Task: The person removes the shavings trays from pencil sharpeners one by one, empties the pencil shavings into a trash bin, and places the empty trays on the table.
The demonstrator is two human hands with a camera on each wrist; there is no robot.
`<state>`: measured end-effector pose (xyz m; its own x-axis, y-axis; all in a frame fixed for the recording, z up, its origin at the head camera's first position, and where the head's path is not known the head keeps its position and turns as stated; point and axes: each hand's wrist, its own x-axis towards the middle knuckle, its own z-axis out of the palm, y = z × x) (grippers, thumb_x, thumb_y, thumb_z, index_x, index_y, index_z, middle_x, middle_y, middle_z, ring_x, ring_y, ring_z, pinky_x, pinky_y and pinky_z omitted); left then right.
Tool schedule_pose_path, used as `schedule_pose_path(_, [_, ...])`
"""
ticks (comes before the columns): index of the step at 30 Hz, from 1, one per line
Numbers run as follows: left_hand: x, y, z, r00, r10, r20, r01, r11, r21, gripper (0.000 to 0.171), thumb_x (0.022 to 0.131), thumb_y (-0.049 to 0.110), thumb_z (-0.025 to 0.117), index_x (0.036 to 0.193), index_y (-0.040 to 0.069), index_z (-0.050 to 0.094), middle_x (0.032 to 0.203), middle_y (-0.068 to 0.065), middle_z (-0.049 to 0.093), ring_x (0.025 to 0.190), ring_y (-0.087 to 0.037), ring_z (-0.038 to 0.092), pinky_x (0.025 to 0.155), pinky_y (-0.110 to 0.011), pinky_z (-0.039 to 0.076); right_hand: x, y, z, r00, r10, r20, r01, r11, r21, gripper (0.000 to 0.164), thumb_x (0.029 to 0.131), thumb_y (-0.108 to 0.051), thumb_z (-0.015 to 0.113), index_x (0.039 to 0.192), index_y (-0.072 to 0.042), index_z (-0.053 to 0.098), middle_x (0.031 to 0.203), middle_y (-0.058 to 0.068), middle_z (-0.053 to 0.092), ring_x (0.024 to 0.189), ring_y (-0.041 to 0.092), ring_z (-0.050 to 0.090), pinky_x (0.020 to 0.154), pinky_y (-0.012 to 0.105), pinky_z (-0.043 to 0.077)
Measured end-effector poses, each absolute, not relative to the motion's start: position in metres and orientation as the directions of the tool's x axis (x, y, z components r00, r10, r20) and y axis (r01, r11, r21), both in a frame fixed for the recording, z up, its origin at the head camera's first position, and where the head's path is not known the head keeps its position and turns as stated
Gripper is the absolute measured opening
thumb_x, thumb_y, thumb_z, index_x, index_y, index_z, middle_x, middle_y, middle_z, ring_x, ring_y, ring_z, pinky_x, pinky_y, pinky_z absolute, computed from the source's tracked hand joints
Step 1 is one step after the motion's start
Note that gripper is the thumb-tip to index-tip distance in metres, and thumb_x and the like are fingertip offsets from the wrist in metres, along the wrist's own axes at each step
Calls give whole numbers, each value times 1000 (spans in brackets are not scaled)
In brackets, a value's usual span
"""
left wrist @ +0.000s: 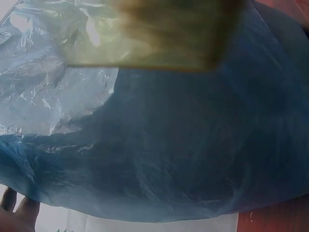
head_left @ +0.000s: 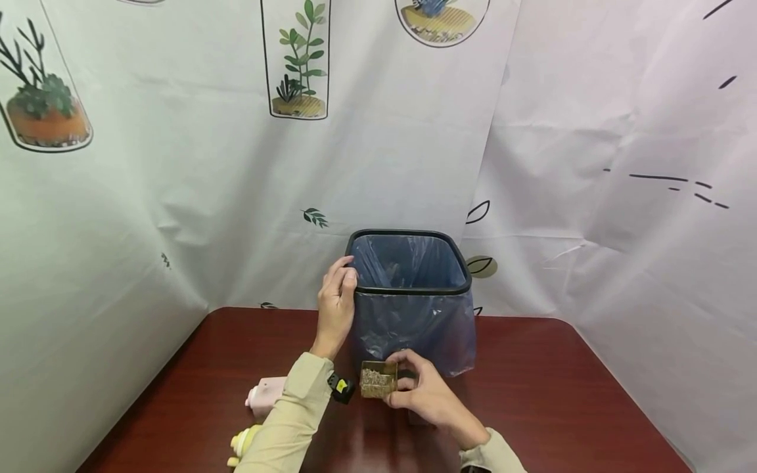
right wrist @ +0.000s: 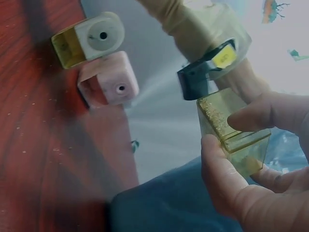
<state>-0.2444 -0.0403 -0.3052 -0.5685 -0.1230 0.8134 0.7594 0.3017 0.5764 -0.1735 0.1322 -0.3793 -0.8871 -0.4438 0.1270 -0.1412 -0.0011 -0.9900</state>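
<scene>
My right hand (head_left: 428,394) pinches a small see-through yellow shavings box (head_left: 378,380) between thumb and fingers. Pencil shavings lie in it, seen up close in the right wrist view along the box's side (right wrist: 212,115). The box is held in front of a trash bin (head_left: 414,291) with a black rim and a blue plastic liner (head_left: 414,328). At the bin's left rim, my left hand (head_left: 336,305) grips the edge. In the left wrist view the liner (left wrist: 169,145) fills most of the picture, with the blurred box (left wrist: 159,43) before it.
Left of the bin on the dark red table (head_left: 550,394) lie a pink pencil sharpener (head_left: 269,394) and a yellow-and-white one (right wrist: 101,36). My left forearm partly covers both in the head view. A printed white cloth (head_left: 236,164) hangs behind and beside the table.
</scene>
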Motion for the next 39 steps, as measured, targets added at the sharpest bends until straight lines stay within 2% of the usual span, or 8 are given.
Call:
schedule_pose_path(11, [-243,-40,-305,-589,-121,799,747,296,596,14,92,2,44,83,2,54,127,-22,50,120,-37,42,97,-52,30,-174,135,-362,-876,-448,180,-205,7,-979,53,74,4,64,122,6,41,116,26,43,76,17,62,64,26,47])
schedule_pose_path(21, [-244,-39,-305,-574,-122,810,757,298,581,16,93,2,42,81,1,53,126,-21,50,119,-39,42,95,-51,31,-173,135,-347,-879,-438,190,-213,3,-977,51,77,2,64,123,2,42,123,23,41,85,23,63,67,27,47])
schedule_pose_path(25, [-255,-41,-313,-585,-132,801,746,299,594,17,93,2,43,81,2,54,127,-22,50,119,-39,41,95,-51,31,-172,135,-338,-879,-430,208,-226,-10,-974,51,78,1,65,124,1,42,124,22,42,89,26,63,70,28,48])
schedule_pose_path(30, [-270,-43,-326,-590,-134,796,739,306,600,17,94,4,44,81,6,55,129,-19,50,121,-34,41,96,-51,31,-172,134,-328,-873,-432,229,-254,0,-967,52,78,0,65,125,1,43,125,21,43,88,25,63,72,28,48])
schedule_pose_path(39, [-273,-46,-329,-565,-126,815,748,340,571,20,96,16,43,84,12,57,130,-8,51,122,-22,42,95,-45,34,-171,130,-309,-854,-432,290,-318,-9,-948,51,78,1,65,124,1,43,122,22,44,87,26,62,73,27,49])
